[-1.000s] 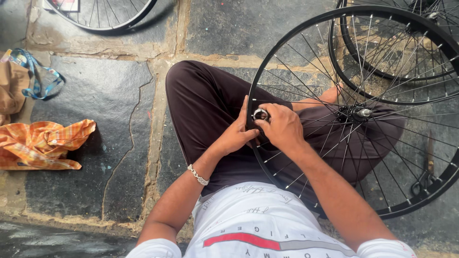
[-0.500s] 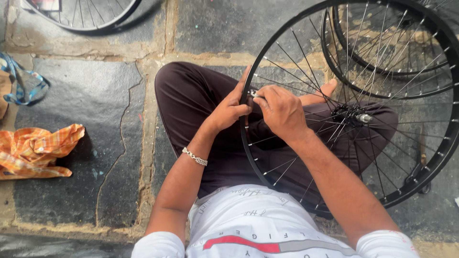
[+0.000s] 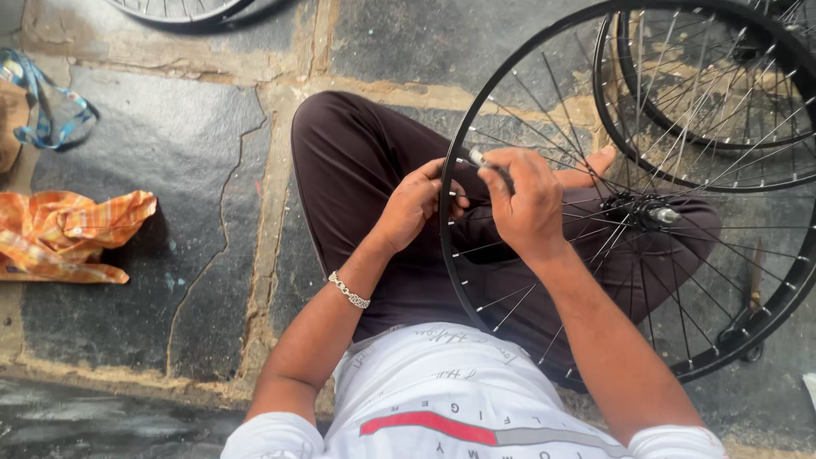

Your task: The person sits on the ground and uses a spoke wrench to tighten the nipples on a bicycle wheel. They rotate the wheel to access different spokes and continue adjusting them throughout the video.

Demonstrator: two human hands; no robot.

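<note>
Head view: wheel rim (image 3: 449, 255) between left hand (image 3: 416, 204) and right hand (image 3: 527, 200) grip.

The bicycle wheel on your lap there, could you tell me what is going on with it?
A person sits cross-legged on a stone floor with a black spoked bicycle wheel resting across the legs. The left hand grips the rim, while the right hand holds a small metal tool against it. A second wheel lies behind, and an orange cloth sits off to the side.
</note>
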